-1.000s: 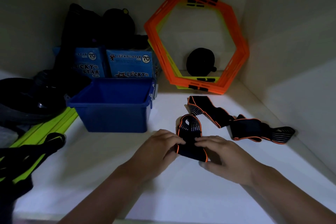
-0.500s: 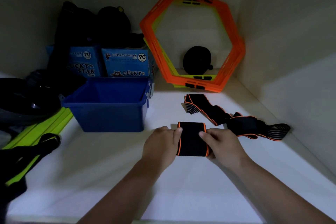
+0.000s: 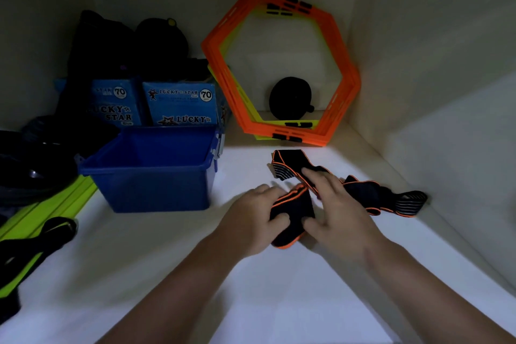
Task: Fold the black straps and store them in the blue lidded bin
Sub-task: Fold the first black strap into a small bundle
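A folded black strap with orange edging (image 3: 293,209) lies on the white shelf between my hands. My left hand (image 3: 251,220) grips its left side, thumb pressed on top. My right hand (image 3: 337,212) holds its right side with thumb and fingers, the index finger stretched forward. A second black strap (image 3: 371,195), unfolded, trails behind my right hand toward the right wall, its striped end at the far right. The blue bin (image 3: 150,173) stands open to the left of my hands; no lid shows on it.
Orange and yellow hexagon rings (image 3: 282,64) lean on the back wall with a black round object (image 3: 290,98) behind them. Blue Lucky Star packs (image 3: 181,103) stand behind the bin. Black gear and lime-green bars (image 3: 47,204) crowd the left side. Walls close in at right and back.
The folded strap has turned from flat and square to tilted between my hands, and my right hand has shifted forward over it. The view has moved closer.
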Tool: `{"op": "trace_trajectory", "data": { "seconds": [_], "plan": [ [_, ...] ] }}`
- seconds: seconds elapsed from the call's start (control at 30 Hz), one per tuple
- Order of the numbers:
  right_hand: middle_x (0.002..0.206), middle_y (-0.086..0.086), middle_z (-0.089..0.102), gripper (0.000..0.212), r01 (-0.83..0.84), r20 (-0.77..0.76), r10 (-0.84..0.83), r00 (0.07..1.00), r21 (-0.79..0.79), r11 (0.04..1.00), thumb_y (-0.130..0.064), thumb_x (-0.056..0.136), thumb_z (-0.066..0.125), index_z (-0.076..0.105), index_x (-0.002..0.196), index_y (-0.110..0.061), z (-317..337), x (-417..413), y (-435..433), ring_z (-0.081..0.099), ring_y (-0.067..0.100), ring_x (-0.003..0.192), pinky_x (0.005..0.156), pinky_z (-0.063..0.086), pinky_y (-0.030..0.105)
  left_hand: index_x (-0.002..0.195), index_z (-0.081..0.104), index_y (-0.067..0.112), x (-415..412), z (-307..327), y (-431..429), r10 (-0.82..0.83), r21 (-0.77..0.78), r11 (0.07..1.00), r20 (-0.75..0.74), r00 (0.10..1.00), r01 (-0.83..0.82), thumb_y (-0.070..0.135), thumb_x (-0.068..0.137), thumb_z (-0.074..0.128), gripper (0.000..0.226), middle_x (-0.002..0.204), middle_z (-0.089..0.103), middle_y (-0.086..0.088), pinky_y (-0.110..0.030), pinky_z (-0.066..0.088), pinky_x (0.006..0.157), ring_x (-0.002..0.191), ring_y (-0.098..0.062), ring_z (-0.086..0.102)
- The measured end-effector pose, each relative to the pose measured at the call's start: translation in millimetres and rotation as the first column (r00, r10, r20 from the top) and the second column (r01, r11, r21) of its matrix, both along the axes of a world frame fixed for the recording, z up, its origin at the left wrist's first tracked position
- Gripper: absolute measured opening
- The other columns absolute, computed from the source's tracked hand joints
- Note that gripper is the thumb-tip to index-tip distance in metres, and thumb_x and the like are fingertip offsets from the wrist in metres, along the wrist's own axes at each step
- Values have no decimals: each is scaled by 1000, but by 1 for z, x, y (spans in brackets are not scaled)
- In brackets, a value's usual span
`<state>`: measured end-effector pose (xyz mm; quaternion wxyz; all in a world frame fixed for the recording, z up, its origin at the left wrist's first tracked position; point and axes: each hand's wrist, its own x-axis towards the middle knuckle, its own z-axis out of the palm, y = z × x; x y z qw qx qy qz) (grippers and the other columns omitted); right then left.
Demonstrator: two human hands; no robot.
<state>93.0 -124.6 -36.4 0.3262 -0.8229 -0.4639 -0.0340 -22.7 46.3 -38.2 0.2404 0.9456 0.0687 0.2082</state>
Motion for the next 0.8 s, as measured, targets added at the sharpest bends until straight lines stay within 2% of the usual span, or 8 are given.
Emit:
{"op": "trace_trajectory", "data": {
  "seconds": [0.07, 0.23, 0.3, 0.43, 0.53, 0.6, 0.67, 0.8],
  "plan": [
    [158, -10, 30, 86, -83, 206, 104, 973, -107, 991, -30, 78, 60, 24, 156, -31, 3, -2, 0, 42, 12, 135, 101, 48, 35, 116, 62, 26, 3, 4, -1, -49, 102, 994, -22, 999, 51, 40, 77, 47, 44, 100, 58, 4, -38, 49, 86, 96, -22, 57],
    [153, 3, 41, 80, -111, 297, 175, 939, -219, 969, -32, 86, 46, 21, 158, -10, -17, -3, 2, 39, 21, 131, 107, 42, 35, 111, 57, 16, 8, -6, -8, -60, 109, 992, -101, 993, 71, 37, 74, 38, 46, 97, 51, 0, -46, 45, 86, 93, -24, 48],
    [152, 4, 42, 77, -105, 320, 170, 932, -210, 972, -30, 88, 44, 20, 158, -8, -17, -3, 3, 40, 22, 127, 106, 41, 33, 115, 56, 17, 6, -8, -6, -84, 17, 996, -82, 993, 86, 30, 74, 41, 45, 101, 53, 0, -43, 45, 88, 96, -23, 51],
    [139, 0, 53, 66, -120, 272, 171, 947, -197, 973, -29, 92, 46, 31, 155, -16, -9, -2, -1, 44, 19, 119, 99, 45, 37, 119, 50, 31, -3, -6, -11, -86, -380, 921, 24, 996, 89, 4, 74, 54, 53, 107, 60, 8, -19, 45, 86, 101, -2, 57],
    [116, -7, 65, 43, -171, 123, 181, 976, -87, 981, -26, 88, 55, 57, 131, -26, -1, -2, -13, 54, 12, 106, 91, 46, 34, 120, 49, 39, 3, -9, -17, -80, -542, 827, 145, 986, 147, 2, 67, 53, 65, 114, 60, 2, -29, 49, 85, 98, -12, 63],
    [99, -10, 69, 28, -145, -66, 149, 987, 60, 988, -23, 87, 60, 65, 114, -25, 0, 0, -29, 61, 8, 94, 83, 50, 32, 118, 51, 41, 12, -5, -25, -80, -632, 750, 206, 975, 195, 0, 68, 54, 64, 120, 59, -1, -29, 51, 80, 93, -18, 64],
    [86, -9, 69, 18, -62, -244, 111, 964, 201, 978, -22, 87, 64, 68, 104, -22, -2, 1, -49, 61, 4, 80, 72, 49, 29, 119, 54, 36, 23, 2, -39, -75, -684, 695, 236, 969, 221, 3, 72, 60, 58, 123, 60, -1, -31, 53, 86, 99, -21, 68],
    [90, 13, 74, 17, 190, -484, 13, 875, 369, 910, -23, 89, 67, 72, 103, -16, -4, 6, -93, 67, 15, 79, 71, 54, 38, 116, 60, 40, 52, -5, -72, -104, -681, 705, 174, 979, 196, 36, 74, 74, 44, 117, 68, 4, -35, 53, 97, 107, -13, 68]
  ]
}}
